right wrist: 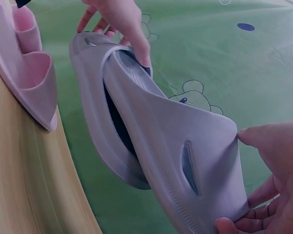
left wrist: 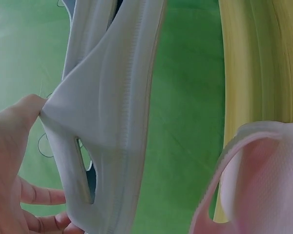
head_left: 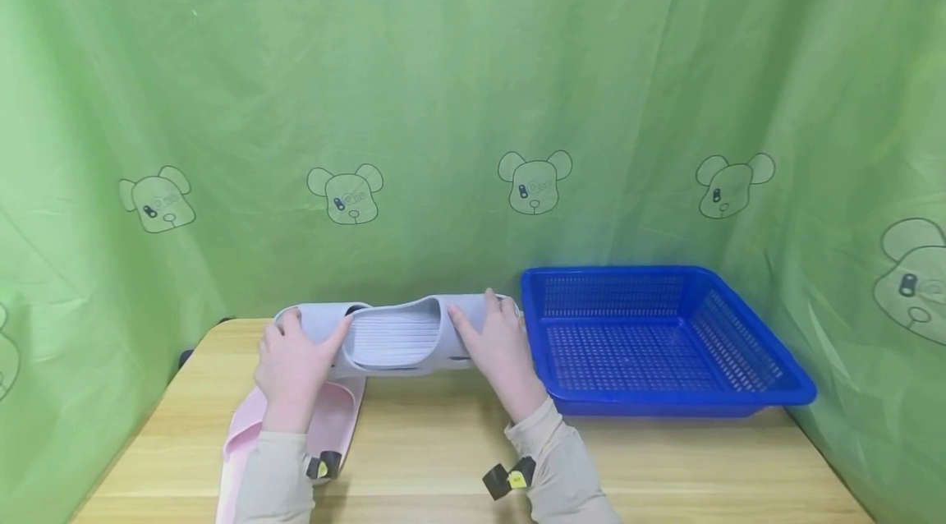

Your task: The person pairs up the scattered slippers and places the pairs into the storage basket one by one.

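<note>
A pair of pale grey-blue slippers (head_left: 392,343) is held crosswise at the far side of the table, fitted together with toes pointing opposite ways. My left hand (head_left: 296,364) grips the left end, its thumb (left wrist: 29,105) on the strap edge and fingertips at the toe. On the right end, my right hand (head_left: 502,347) pinches the other slipper's strap (right wrist: 210,146) between thumb and fingers. The right wrist view shows a dark gap between the two soles. Pink slippers (head_left: 336,417) lie beneath my left wrist, partly hidden by the sleeve.
A blue plastic basket (head_left: 665,397) with mesh walls stands to the right, close to my right hand. The wooden table (head_left: 421,450) runs up to a green curtain (head_left: 443,97) with bear prints, which hangs behind and on both sides.
</note>
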The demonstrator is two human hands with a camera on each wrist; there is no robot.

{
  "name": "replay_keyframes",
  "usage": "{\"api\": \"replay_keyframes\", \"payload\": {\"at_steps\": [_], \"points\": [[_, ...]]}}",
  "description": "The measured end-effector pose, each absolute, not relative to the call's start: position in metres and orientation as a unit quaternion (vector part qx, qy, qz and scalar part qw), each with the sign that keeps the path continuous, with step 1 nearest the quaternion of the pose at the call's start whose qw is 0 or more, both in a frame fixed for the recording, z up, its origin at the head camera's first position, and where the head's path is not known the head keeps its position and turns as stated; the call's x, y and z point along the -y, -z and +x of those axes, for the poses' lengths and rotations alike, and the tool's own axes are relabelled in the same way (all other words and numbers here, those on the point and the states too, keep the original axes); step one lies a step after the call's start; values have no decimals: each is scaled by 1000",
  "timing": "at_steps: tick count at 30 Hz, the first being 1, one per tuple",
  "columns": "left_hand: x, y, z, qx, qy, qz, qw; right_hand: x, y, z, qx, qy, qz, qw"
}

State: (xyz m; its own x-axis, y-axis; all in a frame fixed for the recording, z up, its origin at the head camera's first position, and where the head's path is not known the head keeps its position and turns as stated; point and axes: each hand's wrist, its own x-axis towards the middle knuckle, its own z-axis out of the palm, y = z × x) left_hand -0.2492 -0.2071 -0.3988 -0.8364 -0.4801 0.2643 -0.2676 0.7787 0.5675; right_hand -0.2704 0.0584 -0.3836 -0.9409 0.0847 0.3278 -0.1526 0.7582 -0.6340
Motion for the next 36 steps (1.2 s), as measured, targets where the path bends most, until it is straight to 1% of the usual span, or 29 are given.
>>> {"api": "replay_keyframes", "payload": {"at_steps": [12, 26, 30, 36], "points": [[208, 399, -248, 919, 263, 202, 212, -55, 386, -269, 928, -329, 24, 175], [208, 398, -249, 925, 256, 199, 198, -47, 390, -267, 918, -351, 45, 182], [211, 397, -248, 925, 258, 197, 197, -47, 389, -266, 923, -339, 52, 175], [218, 393, -244, 922, 264, 206, 197, -49, 387, -265, 940, -290, 91, 156]]}}
